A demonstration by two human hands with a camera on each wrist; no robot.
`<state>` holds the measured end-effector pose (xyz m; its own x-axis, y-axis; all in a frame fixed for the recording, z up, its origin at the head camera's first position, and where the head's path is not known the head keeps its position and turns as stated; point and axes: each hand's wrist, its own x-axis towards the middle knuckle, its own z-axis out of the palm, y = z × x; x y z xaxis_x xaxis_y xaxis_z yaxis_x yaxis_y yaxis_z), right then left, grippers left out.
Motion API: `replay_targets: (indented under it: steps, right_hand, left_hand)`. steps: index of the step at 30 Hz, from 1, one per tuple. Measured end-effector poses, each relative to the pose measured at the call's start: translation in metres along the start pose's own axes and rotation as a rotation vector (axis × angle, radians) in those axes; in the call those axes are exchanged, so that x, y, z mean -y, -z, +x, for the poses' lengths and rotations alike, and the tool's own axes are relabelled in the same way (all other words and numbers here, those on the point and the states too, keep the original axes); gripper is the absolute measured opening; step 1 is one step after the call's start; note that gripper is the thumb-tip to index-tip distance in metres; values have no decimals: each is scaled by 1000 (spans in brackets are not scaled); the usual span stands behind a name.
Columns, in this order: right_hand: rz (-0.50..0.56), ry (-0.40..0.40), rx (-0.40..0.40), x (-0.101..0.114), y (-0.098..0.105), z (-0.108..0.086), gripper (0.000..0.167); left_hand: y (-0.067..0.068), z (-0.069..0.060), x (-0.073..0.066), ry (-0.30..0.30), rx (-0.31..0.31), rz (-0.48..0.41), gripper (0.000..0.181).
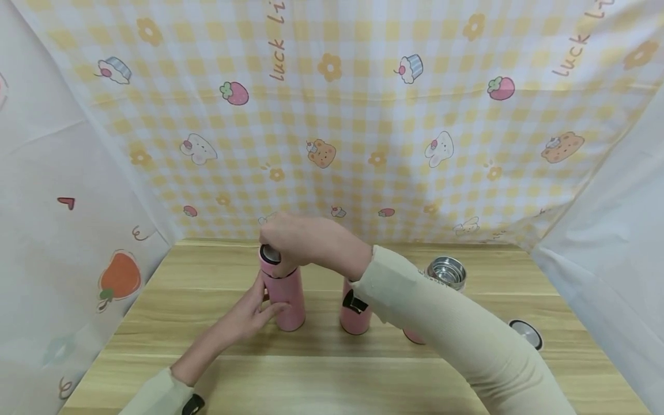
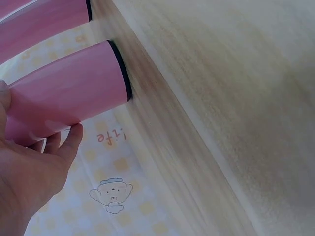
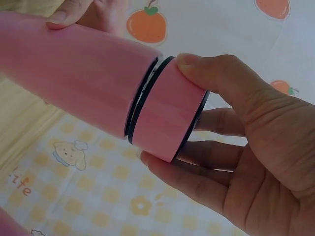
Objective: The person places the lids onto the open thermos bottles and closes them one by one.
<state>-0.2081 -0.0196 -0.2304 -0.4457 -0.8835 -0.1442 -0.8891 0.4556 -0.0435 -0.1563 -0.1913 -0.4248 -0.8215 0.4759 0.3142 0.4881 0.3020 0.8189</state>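
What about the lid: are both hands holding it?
No, only the right hand grips the lid, while the left hand holds the bottle lower down.

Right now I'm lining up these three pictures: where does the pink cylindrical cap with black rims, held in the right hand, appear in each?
Head: the pink cylindrical cap with black rims sits left of centre, partly covered by the right hand.
Left wrist: not in the picture.
Right wrist: near the centre, right of the pink cylindrical bottle.
Shared landmark: that bottle, held by the left hand.
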Motion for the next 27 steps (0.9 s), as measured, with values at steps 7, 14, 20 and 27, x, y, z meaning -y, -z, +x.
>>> replay_targets:
  steps: [7,14,20,27]
  right_hand:
    - [-32,-4,-20,2,0,-2,18]
    - [-36,-6,-45,4,0,-3,30]
    - [-38,-33,-43,7,0,-4,37]
    - [-51,-61,-44,9,-1,-4,36]
  left_hand:
    - [1,0,-2,11,6,-3,88]
    - [1,-1,-1,14,11,-4,85]
    - [2,-1,2,26,13,3,85]
    - [2,0,1,30,13,12,83]
